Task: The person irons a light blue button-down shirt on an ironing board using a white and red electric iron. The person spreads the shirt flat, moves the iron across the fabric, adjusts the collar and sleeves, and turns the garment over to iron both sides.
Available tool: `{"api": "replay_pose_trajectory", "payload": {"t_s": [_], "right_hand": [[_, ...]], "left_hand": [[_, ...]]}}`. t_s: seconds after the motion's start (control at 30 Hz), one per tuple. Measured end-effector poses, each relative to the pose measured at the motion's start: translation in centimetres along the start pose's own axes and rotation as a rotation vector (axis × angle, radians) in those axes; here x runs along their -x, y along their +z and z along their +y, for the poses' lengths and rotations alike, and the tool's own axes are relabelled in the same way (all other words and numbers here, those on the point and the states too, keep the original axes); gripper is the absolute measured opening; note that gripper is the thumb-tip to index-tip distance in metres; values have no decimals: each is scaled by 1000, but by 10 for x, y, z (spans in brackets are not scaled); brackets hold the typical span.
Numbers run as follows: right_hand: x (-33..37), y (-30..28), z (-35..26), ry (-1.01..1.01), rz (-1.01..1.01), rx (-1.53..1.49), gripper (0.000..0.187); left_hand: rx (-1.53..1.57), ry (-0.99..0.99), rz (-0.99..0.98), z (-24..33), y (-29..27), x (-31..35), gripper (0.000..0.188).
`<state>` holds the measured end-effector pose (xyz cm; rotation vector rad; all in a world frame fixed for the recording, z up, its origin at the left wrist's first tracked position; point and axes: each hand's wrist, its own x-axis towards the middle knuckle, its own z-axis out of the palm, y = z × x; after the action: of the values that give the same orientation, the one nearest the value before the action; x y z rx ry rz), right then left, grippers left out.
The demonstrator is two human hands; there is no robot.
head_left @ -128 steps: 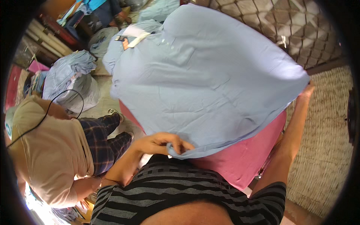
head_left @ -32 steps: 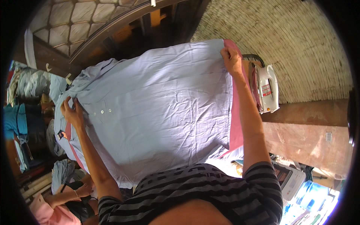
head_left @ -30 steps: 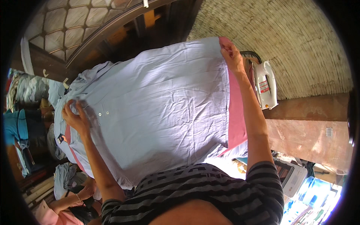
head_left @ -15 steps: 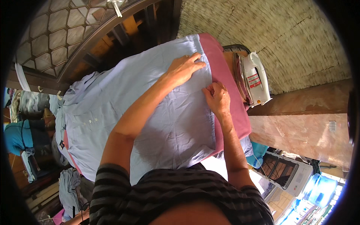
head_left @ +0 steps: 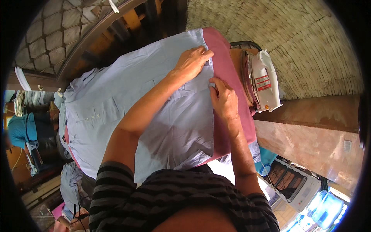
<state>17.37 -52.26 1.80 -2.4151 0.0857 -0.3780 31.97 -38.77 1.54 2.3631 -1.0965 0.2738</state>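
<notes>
A light blue buttoned shirt [head_left: 166, 127] lies spread over a dusky pink padded ironing surface [head_left: 224, 58], its hem running along the right side. My left hand [head_left: 192, 63] is closed on the far part of that hem, fingertips bent over the edge. Nearer to me, my right hand [head_left: 226, 101] has its thumb and curled forefinger at the same hem, holding the cloth edge. Soft creases cross the fabric between and below my hands. A white iron [head_left: 264, 83] stands on its heel to the right of the pink cover, beyond my right hand.
A woven mat wall [head_left: 309, 42] rises behind the iron, with a wooden ledge [head_left: 309, 110] below it. On the far left is a metal lattice grille [head_left: 50, 42]. Hung clothes [head_left: 23, 129] and grey cloth [head_left: 71, 185] are at the left; a blue water bottle [head_left: 326, 208] is lower right.
My left fingers have closed over the hem from a looser, spread pose. The near part of the hem has shifted left, baring more pink cover. My right hand remains near the edge.
</notes>
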Motion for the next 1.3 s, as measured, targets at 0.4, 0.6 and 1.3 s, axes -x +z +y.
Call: {"api": "replay_pose_trajectory", "payload": {"t_s": [0.4,0.6,1.3], "right_hand": [[-20,7,23,-206,65,147,14],[-16,-3,28,-233,-49,155,33],[111,-54,-35,-218,-375,-190,13]], "left_hand": [[-349,-442,-23,59,-44,181,71],[-447,-610,105,55,-58,222,63],[-428,-449,239,50,-52,240,68]]}}
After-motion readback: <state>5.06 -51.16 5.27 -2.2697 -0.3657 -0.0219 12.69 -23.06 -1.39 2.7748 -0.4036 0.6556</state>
